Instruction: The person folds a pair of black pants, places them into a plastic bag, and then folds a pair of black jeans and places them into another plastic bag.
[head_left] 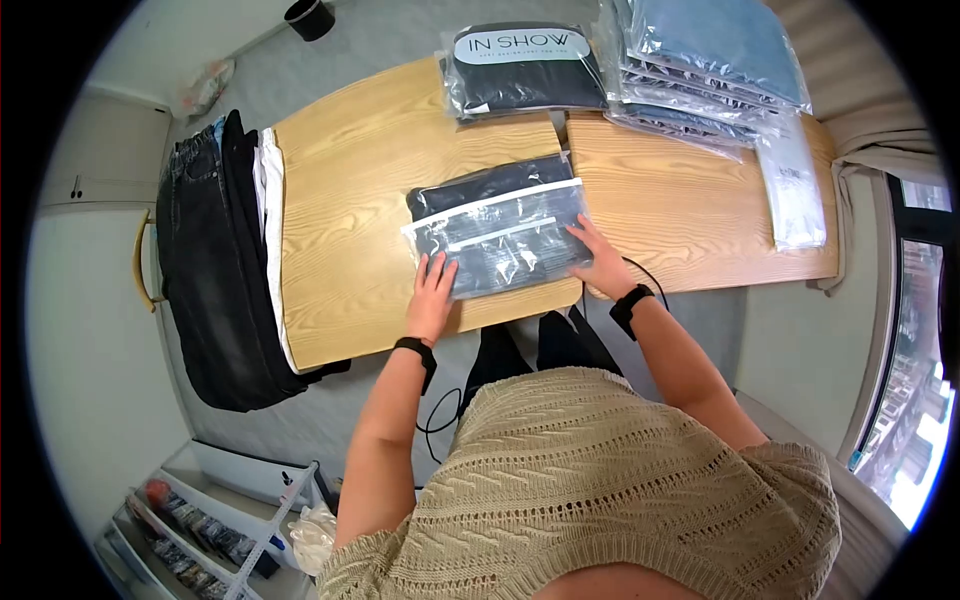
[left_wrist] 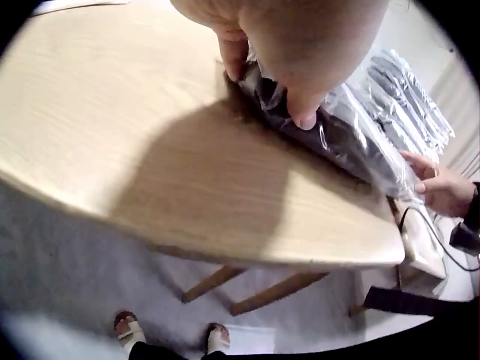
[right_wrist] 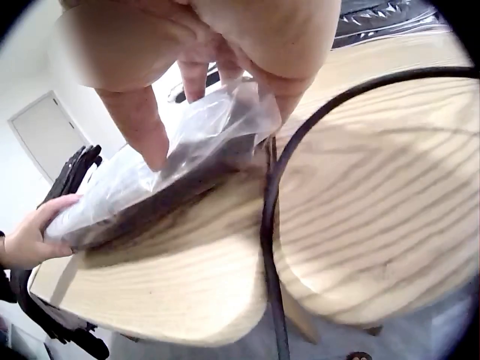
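Note:
A clear zip bag (head_left: 500, 250) with a dark folded garment inside lies on the wooden table, its white strip running across the far part. Dark cloth (head_left: 490, 185) shows at its far side. The left hand (head_left: 430, 297) grips the bag's near left corner, fingers on top; in the right wrist view that hand (right_wrist: 34, 236) has its thumb low on the edge. At the opposite end, the right hand (head_left: 603, 262) holds the bag's right edge, its thumb at the near side. In the left wrist view, the right hand (left_wrist: 446, 193) pinches the plastic end.
Dark trousers (head_left: 205, 270) and a white garment (head_left: 270, 230) hang over the table's left end. A packed black garment (head_left: 520, 80) and a stack of bagged garments (head_left: 710, 50) lie at the back. A black cable (right_wrist: 271, 225) passes the gap between tabletops.

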